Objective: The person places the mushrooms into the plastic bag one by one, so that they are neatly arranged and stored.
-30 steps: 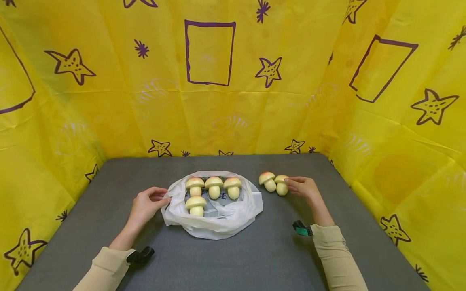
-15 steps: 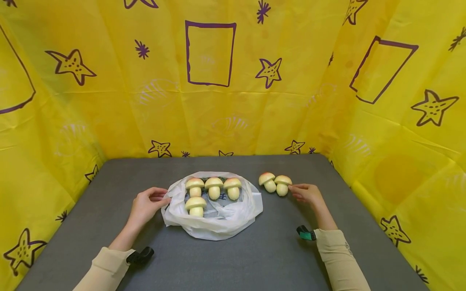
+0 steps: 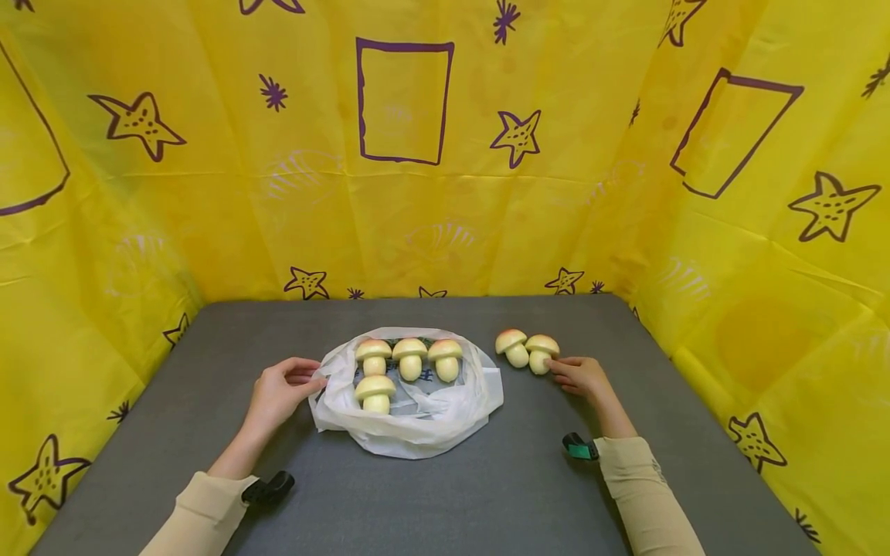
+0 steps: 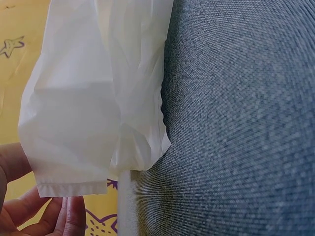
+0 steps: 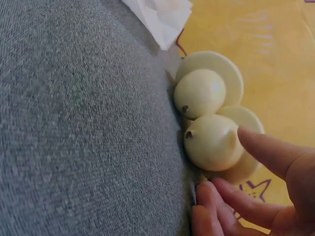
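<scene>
A white plastic bag [image 3: 410, 442] lies with its mouth spread upward, and several pale mushrooms with round, reddish-tinged caps, such as the nearest one [image 3: 376, 394], sit inside it. My left hand [image 3: 278, 392] holds the bag's left edge; in the left wrist view, bag film [image 4: 74, 118] hides the thumb tip and some fingertips. To the right of the bag, two more mushrooms lean together on the table. On the nearer mushroom [image 5: 209, 142], my right hand [image 3: 582, 378] has its thumb against the stem and its fingers along the other side. Touching it is the second mushroom [image 5: 199, 93].
The grey cloth-covered table [image 3: 417, 510] fills the foreground. Yellow curtains [image 3: 556, 193] with purple star drawings enclose its back and sides. A folded white corner of the bag [image 5: 162, 19] points toward the two loose mushrooms.
My right hand slid off the mushroom's cap to its right side, then came back left with the thumb on the stem. That mushroom shifted slightly right. The left hand and bag stay put.
</scene>
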### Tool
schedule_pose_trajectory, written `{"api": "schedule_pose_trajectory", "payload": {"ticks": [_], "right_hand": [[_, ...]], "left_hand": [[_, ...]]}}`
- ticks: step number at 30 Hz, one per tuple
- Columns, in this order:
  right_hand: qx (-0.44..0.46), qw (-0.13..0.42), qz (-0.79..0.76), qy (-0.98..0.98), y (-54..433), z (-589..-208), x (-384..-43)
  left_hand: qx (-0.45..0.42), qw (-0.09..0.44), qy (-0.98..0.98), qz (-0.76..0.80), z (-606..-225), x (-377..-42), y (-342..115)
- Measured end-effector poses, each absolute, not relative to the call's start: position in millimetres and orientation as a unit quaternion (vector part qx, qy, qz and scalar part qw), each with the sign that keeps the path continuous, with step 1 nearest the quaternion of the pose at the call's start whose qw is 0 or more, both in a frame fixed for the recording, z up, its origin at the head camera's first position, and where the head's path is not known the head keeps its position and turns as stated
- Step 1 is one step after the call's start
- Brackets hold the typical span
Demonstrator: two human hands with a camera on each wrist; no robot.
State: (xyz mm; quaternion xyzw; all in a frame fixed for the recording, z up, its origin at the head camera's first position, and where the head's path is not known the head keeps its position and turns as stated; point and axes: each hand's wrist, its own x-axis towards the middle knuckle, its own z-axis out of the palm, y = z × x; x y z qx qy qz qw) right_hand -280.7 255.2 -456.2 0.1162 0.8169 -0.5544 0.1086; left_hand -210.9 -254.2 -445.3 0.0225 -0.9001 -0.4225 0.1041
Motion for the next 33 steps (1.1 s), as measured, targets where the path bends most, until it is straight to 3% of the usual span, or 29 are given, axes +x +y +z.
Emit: {"api": "schedule_pose_trajectory", "payload": {"ticks": [33], "right_hand": [[0.135,0.111,-0.536,0.826,245.3,-463.0,-290.4]], "left_hand": [[0.019,0.109,-0.9,-0.423,-441.8,-208.7,-252.0]]}}
